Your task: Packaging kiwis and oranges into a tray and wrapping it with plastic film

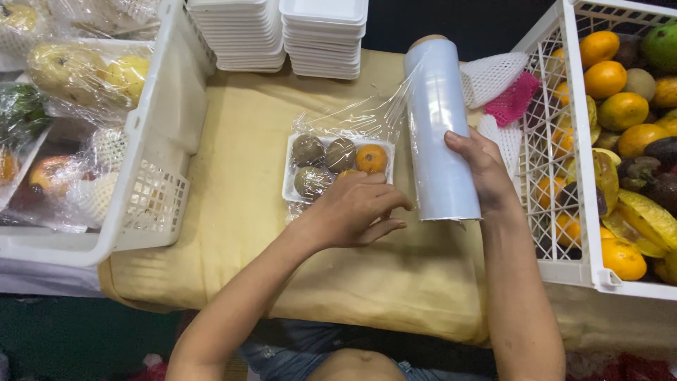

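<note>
We see a bright, even scene lit from above, with only soft, short shadows under our left hand [350,209] on the yellow surface [233,212]. Glare flashes on the plastic wrap roll [437,127] and on the wrapped fruit at left [84,70]. The centre is sharp; the edges bend outward with wide-angle distortion and the bottom falls dark.

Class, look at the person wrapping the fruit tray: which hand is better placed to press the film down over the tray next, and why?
Probably the left hand: it rests at the fruit tray edge, on the film. The right hand grips the cling film roll beside it.
</note>
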